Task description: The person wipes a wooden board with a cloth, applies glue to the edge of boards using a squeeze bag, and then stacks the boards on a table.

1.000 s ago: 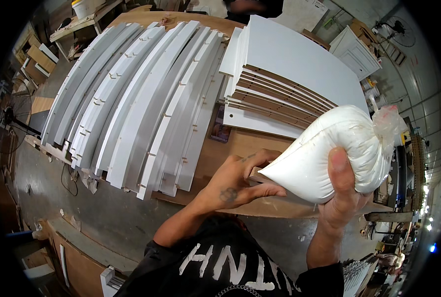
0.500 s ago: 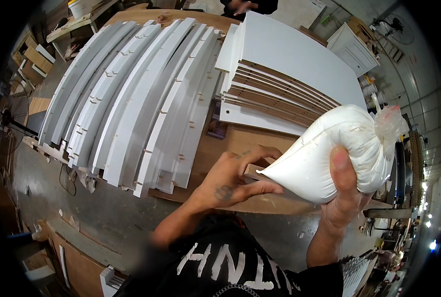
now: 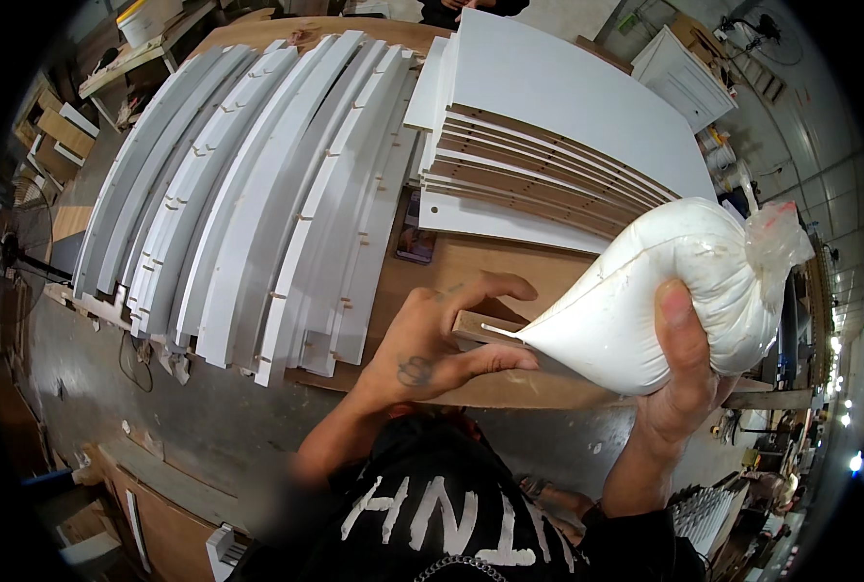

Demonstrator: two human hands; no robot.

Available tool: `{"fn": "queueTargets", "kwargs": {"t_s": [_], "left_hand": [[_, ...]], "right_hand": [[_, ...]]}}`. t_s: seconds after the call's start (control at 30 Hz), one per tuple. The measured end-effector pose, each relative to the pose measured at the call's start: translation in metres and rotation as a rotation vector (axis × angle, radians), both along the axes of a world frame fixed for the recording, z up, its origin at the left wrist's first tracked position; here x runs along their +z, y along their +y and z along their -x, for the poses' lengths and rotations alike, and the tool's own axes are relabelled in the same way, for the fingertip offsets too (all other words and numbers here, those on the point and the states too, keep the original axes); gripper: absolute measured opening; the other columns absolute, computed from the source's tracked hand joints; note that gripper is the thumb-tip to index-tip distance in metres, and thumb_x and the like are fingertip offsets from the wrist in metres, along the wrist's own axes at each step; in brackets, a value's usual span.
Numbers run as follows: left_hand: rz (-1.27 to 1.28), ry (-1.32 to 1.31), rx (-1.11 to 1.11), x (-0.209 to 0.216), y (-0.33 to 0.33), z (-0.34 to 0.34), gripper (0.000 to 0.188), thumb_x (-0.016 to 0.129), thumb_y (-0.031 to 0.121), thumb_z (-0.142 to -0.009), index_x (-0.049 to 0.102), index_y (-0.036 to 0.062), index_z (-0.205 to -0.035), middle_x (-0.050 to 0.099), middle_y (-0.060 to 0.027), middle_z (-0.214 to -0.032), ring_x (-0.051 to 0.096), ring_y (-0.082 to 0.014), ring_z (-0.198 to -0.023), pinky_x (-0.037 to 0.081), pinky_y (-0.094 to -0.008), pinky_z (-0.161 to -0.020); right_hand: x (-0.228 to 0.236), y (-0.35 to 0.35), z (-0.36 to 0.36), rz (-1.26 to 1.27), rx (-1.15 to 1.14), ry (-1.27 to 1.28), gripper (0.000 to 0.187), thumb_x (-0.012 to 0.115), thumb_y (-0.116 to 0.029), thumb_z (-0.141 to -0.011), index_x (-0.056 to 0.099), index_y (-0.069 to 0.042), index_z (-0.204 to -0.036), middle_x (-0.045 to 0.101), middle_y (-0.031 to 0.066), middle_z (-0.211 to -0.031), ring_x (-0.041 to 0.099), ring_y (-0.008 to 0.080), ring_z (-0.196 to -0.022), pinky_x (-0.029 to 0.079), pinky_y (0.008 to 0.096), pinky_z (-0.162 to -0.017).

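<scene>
My right hand (image 3: 684, 359) grips a knotted clear plastic bag of white glue (image 3: 636, 281), thumb across its near side. The bag tapers to a point on the left. From that point a thin white strand lies over the brown edge of a narrow board (image 3: 471, 323). My left hand (image 3: 427, 344) is around this board's end, the thumb on the near side and the index finger stretched along the far side. The other left fingers and the rest of the board are hidden by the hand and the bag.
Long white strips with small wooden dowels (image 3: 287, 194) cover the table's left part. White panels (image 3: 568, 107) are stacked at the far right, a phone (image 3: 415, 233) beside them on the brown tabletop (image 3: 480, 262). Another person's hand (image 3: 456, 5) shows beyond the table.
The left hand and board have shifted slightly left, and the index finger has straightened and lifted away from the board. A longer white strand now shows at the bag's point.
</scene>
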State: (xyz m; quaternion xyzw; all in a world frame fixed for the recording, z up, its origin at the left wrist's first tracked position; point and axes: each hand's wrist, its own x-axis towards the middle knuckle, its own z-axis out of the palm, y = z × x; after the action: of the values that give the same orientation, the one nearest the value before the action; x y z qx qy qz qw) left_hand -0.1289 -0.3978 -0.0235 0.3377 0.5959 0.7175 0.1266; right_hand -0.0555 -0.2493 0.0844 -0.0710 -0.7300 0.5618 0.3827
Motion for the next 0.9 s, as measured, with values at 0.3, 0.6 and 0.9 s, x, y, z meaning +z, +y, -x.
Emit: {"fn": "queueTargets", "kwargs": {"t_s": [0.3,0.6,0.9], "left_hand": [[0.002,-0.093,0.007,0.003,0.002,-0.002,0.054,0.083,0.025,-0.062,0.061,0.003,-0.106,0.065,-0.0111,-0.106,0.067,-0.023,-0.087,0.052,-0.0342,-0.077],[-0.018,-0.184,-0.013,0.004,0.004,-0.002,0.051,0.083,0.018,-0.063,0.059,0.002,-0.105,0.067,-0.0108,-0.098,0.068,-0.0229,-0.087,0.052,-0.0324,-0.076],[-0.055,-0.144,-0.008,0.003,0.007,-0.001,0.049,0.082,0.012,-0.065,0.056,0.0012,-0.106,0.069,-0.0177,-0.084,0.068,-0.0226,-0.085,0.052,-0.0299,-0.074]], "right_hand": [[0.001,0.016,-0.004,-0.027,-0.026,0.018,0.056,0.072,-0.002,-0.067,0.05,0.007,-0.118,0.06,0.0148,-0.106,0.061,0.0209,-0.091,0.049,0.0324,-0.082],[0.0,0.03,-0.012,-0.031,-0.076,0.035,0.055,0.072,-0.002,-0.066,0.051,0.007,-0.116,0.061,0.0146,-0.104,0.061,0.0213,-0.09,0.05,0.0326,-0.081],[0.004,0.05,-0.026,-0.111,-0.187,-0.035,0.051,0.067,-0.008,-0.07,0.052,0.005,-0.117,0.06,0.0143,-0.105,0.06,0.0211,-0.091,0.05,0.0319,-0.081]]}}
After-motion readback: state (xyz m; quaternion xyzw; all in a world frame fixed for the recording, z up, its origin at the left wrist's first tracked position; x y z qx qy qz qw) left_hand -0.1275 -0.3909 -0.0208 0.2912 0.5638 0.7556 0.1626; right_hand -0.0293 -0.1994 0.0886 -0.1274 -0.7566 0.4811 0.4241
